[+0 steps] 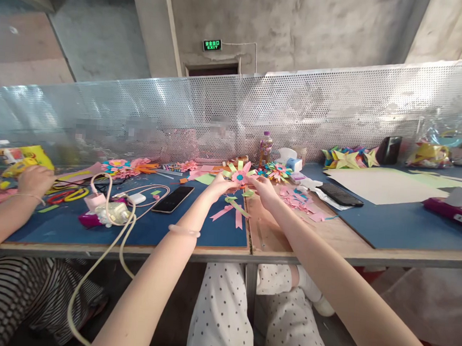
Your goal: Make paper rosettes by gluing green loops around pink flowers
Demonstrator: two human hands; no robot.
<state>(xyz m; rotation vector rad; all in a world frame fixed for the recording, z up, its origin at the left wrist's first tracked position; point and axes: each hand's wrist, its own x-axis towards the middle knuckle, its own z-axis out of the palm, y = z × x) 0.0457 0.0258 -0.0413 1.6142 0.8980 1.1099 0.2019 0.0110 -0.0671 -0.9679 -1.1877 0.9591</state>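
Both my hands are stretched out over the table, with a paper flower [239,177] between them. It has pink and pale green petals around a blue centre. My left hand [219,187] is closed on the flower's left side. On the opposite side my right hand [266,191] grips its edge with the fingertips. Just below the flower lie pink and green paper strips [232,211] with notched ends. Pink paper scraps [298,200] are scattered to the right of my right hand. Behind it sits another multicoloured paper flower [278,171].
A phone [172,199] and a charger with looped cables [111,212] lie to the left. Beyond them a co-worker's hand [36,183] rests near scissors [69,195]. A drink bottle [265,149] stands by the perforated metal screen [306,110]. Rightward are a dark phone [340,194] and paper sheets [384,186].
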